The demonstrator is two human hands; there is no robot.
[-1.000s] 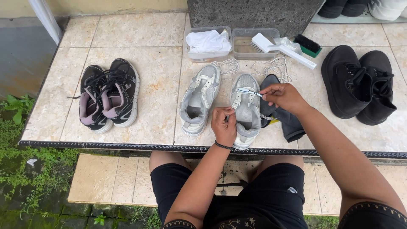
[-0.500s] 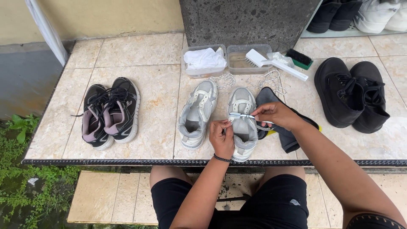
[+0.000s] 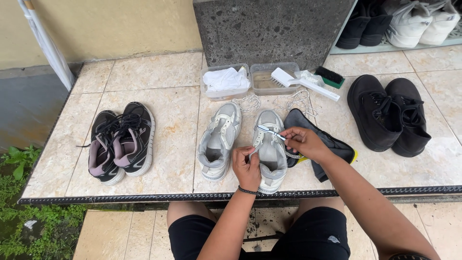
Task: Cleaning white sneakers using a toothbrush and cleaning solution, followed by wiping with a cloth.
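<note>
Brushing a grey sneaker, low centre of the frame.
The left hand (image 3: 247, 168) pinches the sneaker (image 3: 270, 149) side to steady it; right hand (image 3: 301, 142) fingers are closed on a small brush (image 3: 269, 131) over its tongue.

Two clear plastic containers (image 3: 225, 91) stand side by side at the back of the worktop (image 3: 163, 91): the left holds white cloth, the right (image 3: 274, 83) looks nearly empty. No labels, signs or screens are visible.
</note>
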